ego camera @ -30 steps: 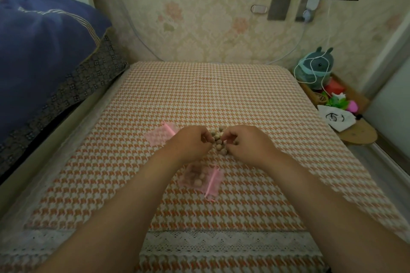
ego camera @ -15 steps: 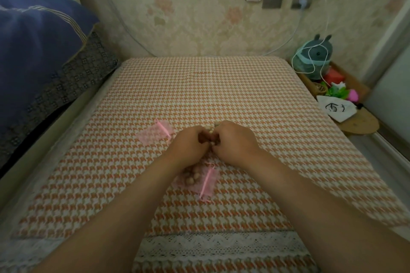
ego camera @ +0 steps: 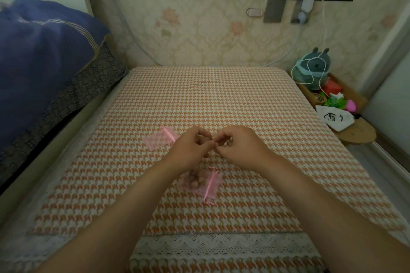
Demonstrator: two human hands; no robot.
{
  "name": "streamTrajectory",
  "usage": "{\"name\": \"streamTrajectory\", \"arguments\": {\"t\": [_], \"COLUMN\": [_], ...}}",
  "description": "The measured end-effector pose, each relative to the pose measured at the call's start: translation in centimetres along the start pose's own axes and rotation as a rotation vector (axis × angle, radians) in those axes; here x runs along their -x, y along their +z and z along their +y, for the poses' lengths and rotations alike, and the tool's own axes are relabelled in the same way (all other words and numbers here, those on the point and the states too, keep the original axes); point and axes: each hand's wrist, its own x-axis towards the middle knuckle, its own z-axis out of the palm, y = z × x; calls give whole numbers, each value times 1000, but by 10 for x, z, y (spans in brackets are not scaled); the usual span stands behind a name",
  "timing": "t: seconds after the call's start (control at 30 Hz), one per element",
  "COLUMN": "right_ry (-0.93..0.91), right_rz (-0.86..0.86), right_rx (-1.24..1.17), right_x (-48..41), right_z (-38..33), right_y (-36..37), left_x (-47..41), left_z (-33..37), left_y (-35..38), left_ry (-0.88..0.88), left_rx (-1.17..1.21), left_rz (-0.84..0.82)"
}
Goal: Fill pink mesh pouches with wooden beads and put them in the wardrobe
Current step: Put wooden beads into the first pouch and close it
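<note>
Both my hands meet over the middle of the houndstooth bed cover (ego camera: 221, 99). My left hand (ego camera: 190, 148) and my right hand (ego camera: 241, 146) are curled, fingertips pinched together over the loose wooden beads (ego camera: 229, 140), which they almost wholly hide. A pink mesh pouch with beads in it (ego camera: 199, 182) lies just below my hands, its drawstring end to the right. A flat, empty pink mesh pouch (ego camera: 158, 139) lies left of my left hand. No wardrobe is in view.
A blue quilt on a patterned pillow (ego camera: 44, 62) is piled at the left. At the right a low wooden stand (ego camera: 357, 133) carries a plush toy (ego camera: 315, 66), a white cloth bag (ego camera: 335, 117) and small toys. A charger cable (ego camera: 321, 35) hangs from the wall.
My hands have drawn closer together over the bead pile, which showed between them a second ago and is now almost covered. The two pouches have not moved.
</note>
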Motion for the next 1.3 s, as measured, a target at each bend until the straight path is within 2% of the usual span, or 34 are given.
{"name": "streamTrajectory", "arguments": {"t": [0.1,0.23,0.3,0.37,0.5,0.63,0.8,1.0,1.13,1.3], "right_ry": [-16,-24,-26,-27,-33,-73,-138,-244,-280,-280], "right_rz": [-50,-69,-68,-68,-50,-16,3,-10,-24,-49], "right_rx": [34,47,53,48,8,-59,-182,71,93,52], "right_x": [6,13,15,16,17,17,20,18,14,14], "right_z": [-3,-7,-9,-11,-17,-25,-40,-43,-43,-45], "right_y": [-9,-15,-16,-16,-14,-13,-12,2,11,18], "left_x": [16,41,49,51,49,46,42,44,45,45], "left_z": [-1,6,4,4,7,4,7,12,14,15], "left_y": [1,6,9,9,-9,-31,-50,-61,-64,-69], "left_ry": [106,100,168,225,160,158,138,84,21,-17], "left_rx": [-295,-508,-752,-844,-727,-566,-389,-242,-196,-268], "left_rz": [14,-78,-119,-132,-95,-146,-91,-99,-81,-64]}}
